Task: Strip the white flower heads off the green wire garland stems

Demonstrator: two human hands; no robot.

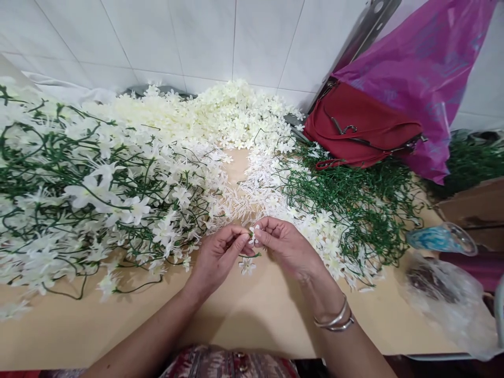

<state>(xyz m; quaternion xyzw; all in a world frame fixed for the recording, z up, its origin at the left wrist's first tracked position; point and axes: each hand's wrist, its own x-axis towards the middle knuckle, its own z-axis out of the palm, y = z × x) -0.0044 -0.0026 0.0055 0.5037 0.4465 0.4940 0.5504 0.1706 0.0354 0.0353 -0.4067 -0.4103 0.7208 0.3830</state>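
Between the fingertips of both hands is a small white artificial flower (254,234). My left hand (221,254) pinches at its left side, and my right hand (286,247) grips it from the right with thumb and forefinger. A short bit of green stem shows under the fingers. Just below, a loose white blossom (248,266) lies on the tan tabletop (236,320). Beyond the hands spreads a heap of thin white stamens (252,197). To the left is a big pile of white flowers on green stems (106,194).
Cream blossoms (232,110) are heaped along the tiled wall (205,37). Bare green stems (354,194) lie at right, near a red bag (354,126) and a purple plastic bag (425,73). A tipped plastic cup (441,239) and a clear bag (452,299) sit at far right.
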